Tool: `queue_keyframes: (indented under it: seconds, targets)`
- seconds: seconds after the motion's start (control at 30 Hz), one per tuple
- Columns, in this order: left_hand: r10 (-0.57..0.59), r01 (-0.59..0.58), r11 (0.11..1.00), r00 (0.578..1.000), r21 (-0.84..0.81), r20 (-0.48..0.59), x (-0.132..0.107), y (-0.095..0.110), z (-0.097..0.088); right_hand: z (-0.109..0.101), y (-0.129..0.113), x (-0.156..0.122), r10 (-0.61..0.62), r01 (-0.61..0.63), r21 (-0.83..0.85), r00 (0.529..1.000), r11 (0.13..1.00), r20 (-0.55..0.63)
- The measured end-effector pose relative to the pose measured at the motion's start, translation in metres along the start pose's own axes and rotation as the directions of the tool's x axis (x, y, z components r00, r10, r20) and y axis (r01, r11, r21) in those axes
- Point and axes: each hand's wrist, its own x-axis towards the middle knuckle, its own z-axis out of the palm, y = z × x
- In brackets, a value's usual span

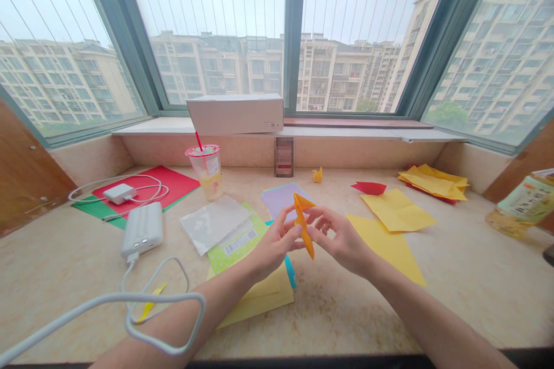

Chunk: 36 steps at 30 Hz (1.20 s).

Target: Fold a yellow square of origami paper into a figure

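Note:
A folded piece of orange-yellow paper [306, 235] is held up over the counter between my two hands, its pointed ends showing above and below the fingers. My left hand [279, 239] pinches it from the left with thumb and fingers. From the right, my right hand [341, 236] grips the same paper, thumb against its lower part. Beneath and left of the hands lie pale yellow sheets [259, 302], a green packet with a barcode [236, 245] and a lilac sheet [277, 199]. Yellow paper sheets [398, 210] lie right of my right hand.
A plastic cup with a red straw [205, 170], a white power bank [143, 230] and looping white cable [108, 298] stand left. At the back are a small yellow folded figure [317, 174] and a red paper piece [369, 187]. A bottle [526, 202] lies far right.

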Motion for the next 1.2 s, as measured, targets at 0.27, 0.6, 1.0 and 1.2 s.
queue_keyframes:
  seconds: [0.27,0.6,1.0,1.2]
  targets:
    - [-0.017,0.021,0.998,0.998,0.064,-0.062,-0.002,0.002,0.002,0.009,0.006,-0.007,-0.171,0.161,-0.296,0.985,0.942,-0.006]
    - [0.152,-0.134,0.932,0.988,0.337,-0.027,0.0,-0.013,-0.003,0.015,0.009,-0.009,-0.077,0.032,-0.539,0.995,0.842,-0.062]
    - [0.176,-0.16,0.976,0.979,0.145,-0.107,-0.001,0.003,0.002,0.003,0.017,-0.005,-0.136,0.102,-0.194,0.976,0.976,-0.171]
    - [0.202,-0.197,0.977,0.978,0.085,-0.051,-0.001,0.0,0.0,0.004,0.018,-0.002,-0.236,0.215,-0.161,0.964,0.963,-0.126]
